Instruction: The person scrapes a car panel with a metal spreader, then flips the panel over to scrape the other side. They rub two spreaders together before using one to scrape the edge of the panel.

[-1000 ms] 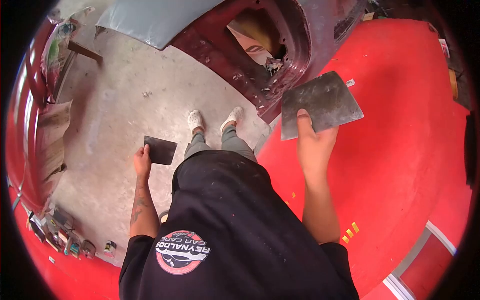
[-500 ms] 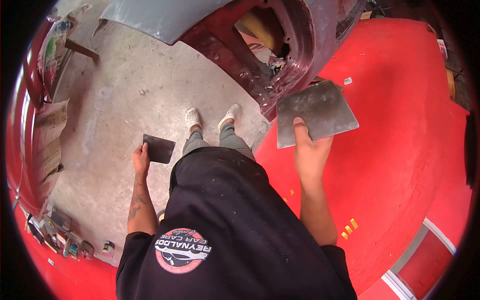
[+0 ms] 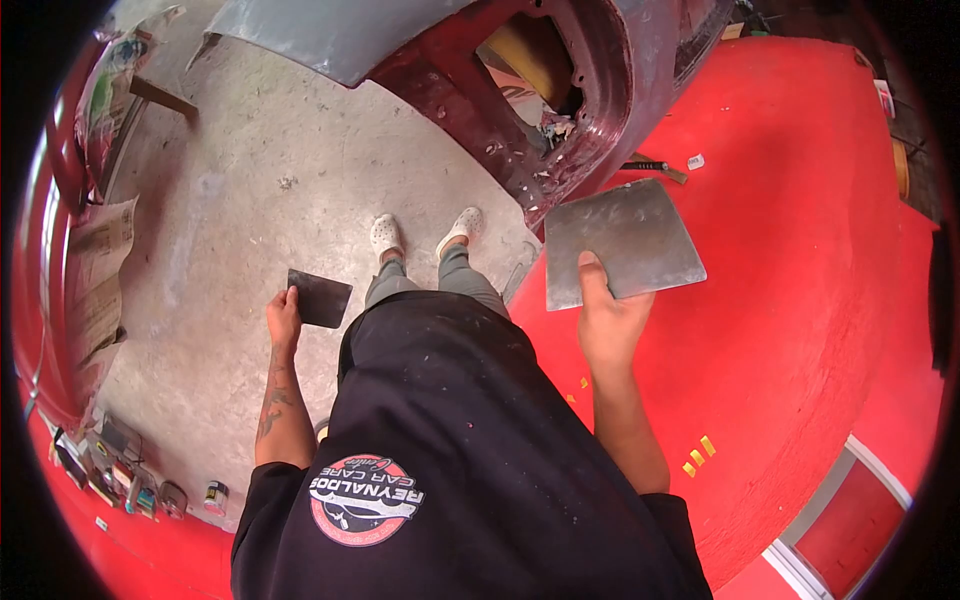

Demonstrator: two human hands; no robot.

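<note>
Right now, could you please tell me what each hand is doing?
Left hand: closed on a small dark spreader.
Right hand: closed on a large grey metal plate, thumb on top.

The right hand (image 3: 608,322) grips a large grey metal mixing board (image 3: 622,243) by its near edge, thumb on top, above the red car panel (image 3: 790,300). The left hand (image 3: 283,318) pinches a small dark spreader (image 3: 320,298) over the concrete floor (image 3: 260,200). White clogs (image 3: 425,232) stand near the dismantled maroon car body (image 3: 540,110).
</note>
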